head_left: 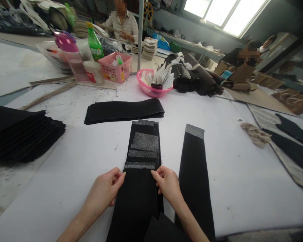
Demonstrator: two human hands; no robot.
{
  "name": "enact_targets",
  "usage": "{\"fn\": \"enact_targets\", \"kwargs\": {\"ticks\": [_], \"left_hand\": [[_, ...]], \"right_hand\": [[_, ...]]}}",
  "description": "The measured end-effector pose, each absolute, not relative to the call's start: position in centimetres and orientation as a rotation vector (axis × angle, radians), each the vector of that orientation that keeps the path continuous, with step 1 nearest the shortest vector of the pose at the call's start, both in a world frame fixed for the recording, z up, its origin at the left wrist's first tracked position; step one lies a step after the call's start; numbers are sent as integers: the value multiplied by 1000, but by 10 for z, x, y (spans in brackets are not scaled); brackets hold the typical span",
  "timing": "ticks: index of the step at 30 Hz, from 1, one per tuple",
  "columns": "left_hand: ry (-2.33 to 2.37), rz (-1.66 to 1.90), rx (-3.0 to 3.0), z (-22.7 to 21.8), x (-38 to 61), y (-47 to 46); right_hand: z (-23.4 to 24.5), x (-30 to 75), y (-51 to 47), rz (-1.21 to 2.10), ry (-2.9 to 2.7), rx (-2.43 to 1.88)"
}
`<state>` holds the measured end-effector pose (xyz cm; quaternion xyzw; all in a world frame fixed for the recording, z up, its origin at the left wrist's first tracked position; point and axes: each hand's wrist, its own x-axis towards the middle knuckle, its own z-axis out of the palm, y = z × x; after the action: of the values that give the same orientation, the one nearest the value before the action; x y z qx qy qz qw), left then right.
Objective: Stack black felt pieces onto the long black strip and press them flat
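A staggered stack of long black fabric strips (pixel 141 158) with grey ends lies on the white table (pixel 78 161) in front of me. My left hand (pixel 104 190) pinches the left edge of the top strip near its grey end. At the strip's right edge my right hand (pixel 168 183) pinches too, fingers curled. A single black strip with a grey end (pixel 195 168) lies just to the right, apart from both hands.
A pile of black pieces (pixel 123 110) lies beyond the stack, and a bigger black pile (pixel 20 134) at far left. Behind stand a pink basket (pixel 154 88), pink box (pixel 115 67), green bottle (pixel 94 42) and jars. A beige rag (pixel 256 133) lies right. Two people sit at the back.
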<state>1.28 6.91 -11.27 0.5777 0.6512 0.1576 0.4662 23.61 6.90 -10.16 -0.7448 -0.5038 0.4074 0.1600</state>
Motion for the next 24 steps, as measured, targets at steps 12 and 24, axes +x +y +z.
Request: {"fn": "enact_targets", "kwargs": {"ticks": [12, 24], "left_hand": [[1667, 311, 1496, -105, 17, 68], [1310, 187, 2761, -101, 29, 71]], "right_hand": [[-94, 234, 70, 1118, -1476, -2166], [-100, 237, 68, 1096, -1489, -2121]]}}
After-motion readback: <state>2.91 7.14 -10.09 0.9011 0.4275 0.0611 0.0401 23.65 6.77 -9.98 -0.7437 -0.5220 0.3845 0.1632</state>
